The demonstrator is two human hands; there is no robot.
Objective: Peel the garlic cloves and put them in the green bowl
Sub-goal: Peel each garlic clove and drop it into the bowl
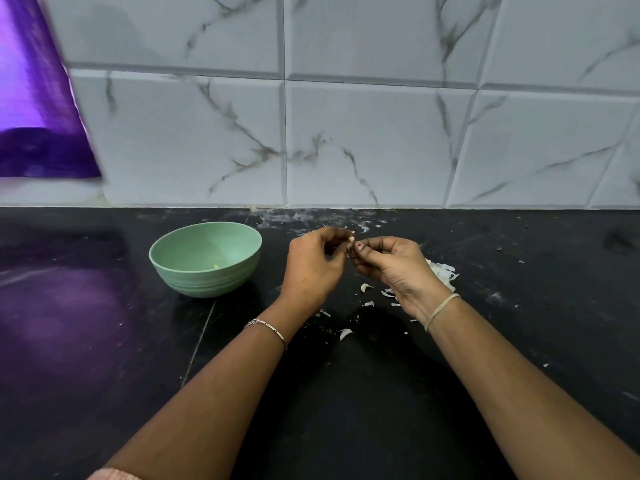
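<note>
A small garlic clove (351, 240) is pinched between the fingertips of my left hand (313, 266) and my right hand (389, 268), held above the black counter. Most of the clove is hidden by my fingers. The green bowl (194, 252) stands upright to the left of my left hand, apart from it. One pale yellowish piece (216, 266) lies inside the bowl near its bottom.
White garlic skins (443, 271) lie in a heap behind my right wrist, with loose flakes (365, 288) scattered on the black counter (346, 393) under my hands. A marbled tile wall (346, 133) rises behind. A purple sheet (31, 116) hangs at the upper left.
</note>
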